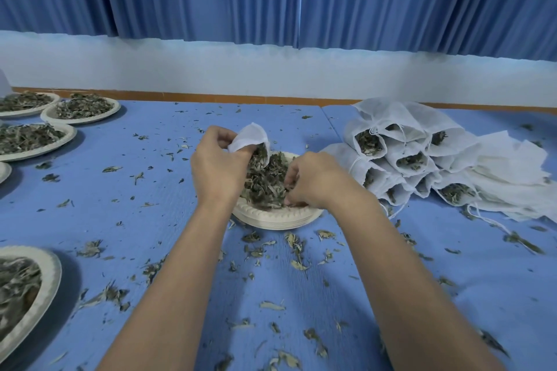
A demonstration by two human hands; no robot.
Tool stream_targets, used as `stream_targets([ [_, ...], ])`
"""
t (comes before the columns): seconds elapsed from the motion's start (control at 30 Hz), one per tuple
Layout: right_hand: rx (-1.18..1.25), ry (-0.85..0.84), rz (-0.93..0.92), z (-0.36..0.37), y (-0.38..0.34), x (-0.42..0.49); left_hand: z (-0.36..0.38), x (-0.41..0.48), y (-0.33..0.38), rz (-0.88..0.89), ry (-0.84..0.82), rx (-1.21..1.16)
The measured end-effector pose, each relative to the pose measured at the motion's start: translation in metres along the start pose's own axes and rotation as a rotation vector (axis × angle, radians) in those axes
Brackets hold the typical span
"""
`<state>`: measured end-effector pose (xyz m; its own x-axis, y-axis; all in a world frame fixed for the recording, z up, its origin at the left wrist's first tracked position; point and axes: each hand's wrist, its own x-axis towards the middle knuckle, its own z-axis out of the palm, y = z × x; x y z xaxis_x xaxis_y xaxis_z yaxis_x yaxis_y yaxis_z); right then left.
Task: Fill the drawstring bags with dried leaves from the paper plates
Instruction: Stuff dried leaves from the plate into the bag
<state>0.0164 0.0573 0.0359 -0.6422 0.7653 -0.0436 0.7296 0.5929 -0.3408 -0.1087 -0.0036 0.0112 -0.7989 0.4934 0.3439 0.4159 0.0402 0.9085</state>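
L hand (215, 166) holds bag (251, 137) over plate (271, 218) w/ leaves (266, 181)

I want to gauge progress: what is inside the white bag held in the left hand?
You can see dried leaves at the open mouth of the bag, which the left hand holds over the plate. The cloth hides how full it is.
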Motion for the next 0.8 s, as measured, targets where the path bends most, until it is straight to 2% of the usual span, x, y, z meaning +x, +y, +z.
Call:
stream_targets([
  [0.1, 0.067, 0.187, 0.0, 0.015, 0.001, 0.006, -0.001, 0.002, 0.001, -0.027, 0.02, -0.036],
  [0.2, 0.298, 0.281, 0.036, 0.018, 0.004, 0.01, -0.003, 0.004, 0.001, -0.054, 0.046, -0.068],
  [0.27, 0.295, 0.351, 0.004, 0.015, 0.007, 0.012, -0.004, 0.007, 0.002, -0.077, 0.066, -0.101],
  [0.33, 0.141, 0.314, -0.071, 0.017, 0.009, 0.015, -0.006, 0.009, 0.005, -0.087, 0.075, -0.135],
  [0.43, 0.105, 0.043, -0.141, 0.031, 0.005, 0.018, -0.008, 0.01, 0.01, -0.061, 0.065, -0.142],
  [0.5, 0.025, -0.028, -0.167, 0.04, 0.003, 0.021, -0.007, 0.008, 0.012, -0.038, 0.047, -0.119],
  [0.63, -0.066, -0.004, -0.213, 0.039, 0.0, 0.02, -0.007, 0.005, 0.012, 0.006, 0.045, -0.066],
  [0.8, -0.047, 0.173, -0.162, 0.036, -0.006, 0.008, -0.01, 0.006, 0.011, 0.038, 0.067, -0.059],
])
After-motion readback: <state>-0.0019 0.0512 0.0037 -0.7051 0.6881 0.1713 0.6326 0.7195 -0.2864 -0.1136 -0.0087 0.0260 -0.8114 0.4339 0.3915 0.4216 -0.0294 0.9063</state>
